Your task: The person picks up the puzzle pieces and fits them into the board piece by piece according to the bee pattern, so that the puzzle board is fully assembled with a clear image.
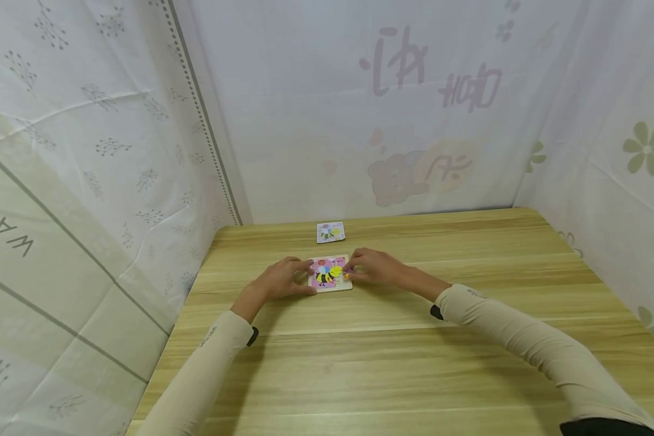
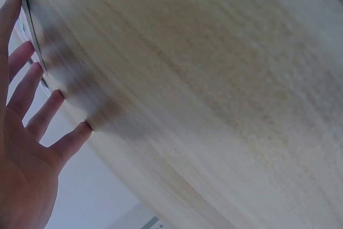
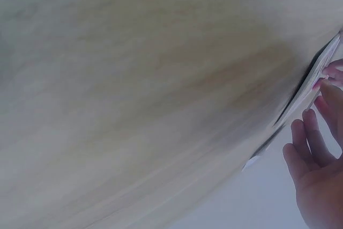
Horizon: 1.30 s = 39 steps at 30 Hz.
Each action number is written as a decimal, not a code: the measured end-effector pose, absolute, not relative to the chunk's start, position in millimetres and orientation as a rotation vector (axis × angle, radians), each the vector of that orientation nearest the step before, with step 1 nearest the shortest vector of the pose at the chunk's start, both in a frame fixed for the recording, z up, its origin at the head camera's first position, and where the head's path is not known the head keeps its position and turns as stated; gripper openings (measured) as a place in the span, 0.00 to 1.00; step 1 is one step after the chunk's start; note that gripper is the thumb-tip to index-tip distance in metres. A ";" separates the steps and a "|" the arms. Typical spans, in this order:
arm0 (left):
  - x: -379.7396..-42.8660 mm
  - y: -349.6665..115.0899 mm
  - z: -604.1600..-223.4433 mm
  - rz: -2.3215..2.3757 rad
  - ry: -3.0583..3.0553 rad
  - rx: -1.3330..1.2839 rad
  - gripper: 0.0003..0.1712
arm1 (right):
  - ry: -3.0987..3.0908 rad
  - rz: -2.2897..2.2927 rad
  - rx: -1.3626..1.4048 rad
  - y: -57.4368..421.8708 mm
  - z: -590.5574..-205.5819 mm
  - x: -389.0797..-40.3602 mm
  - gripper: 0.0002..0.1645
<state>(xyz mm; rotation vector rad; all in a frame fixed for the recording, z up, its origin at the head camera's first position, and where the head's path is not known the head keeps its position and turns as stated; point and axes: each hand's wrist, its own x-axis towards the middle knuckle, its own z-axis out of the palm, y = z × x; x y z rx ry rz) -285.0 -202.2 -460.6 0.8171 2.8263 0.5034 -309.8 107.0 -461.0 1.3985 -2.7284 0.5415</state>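
Observation:
A small square jigsaw puzzle board (image 1: 331, 287) with a bee picture lies flat on the table. Most of the picture is filled; a pale bare strip shows at its right side. My left hand (image 1: 283, 278) holds the board's left side, thumb near the lower corner and index finger near the upper one. In the left wrist view its other fingers (image 2: 45, 113) spread down to the tabletop. At the board's right edge, my right hand (image 1: 376, 267) pinches a small puzzle piece (image 1: 347, 276) with purple and orange on it, partly hidden by the fingers.
Behind the board lies a card (image 1: 330, 232) with the same bee picture. The wood-grain table (image 1: 360, 369) spreads out around both arms. Printed curtains (image 1: 305, 109) hang at the table's back and sides.

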 end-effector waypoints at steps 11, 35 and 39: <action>-287.1 -202.5 -462.8 0.504 2.827 0.811 0.37 | -2.751 0.582 1.441 97.0 -464.3 -304.9 0.12; -285.9 -200.4 -461.0 0.510 2.831 0.818 0.38 | -2.792 0.488 1.417 90.4 -473.3 -303.8 0.13; -285.1 -200.8 -459.7 0.507 2.832 0.816 0.36 | -2.748 0.448 1.438 89.0 -474.5 -302.8 0.12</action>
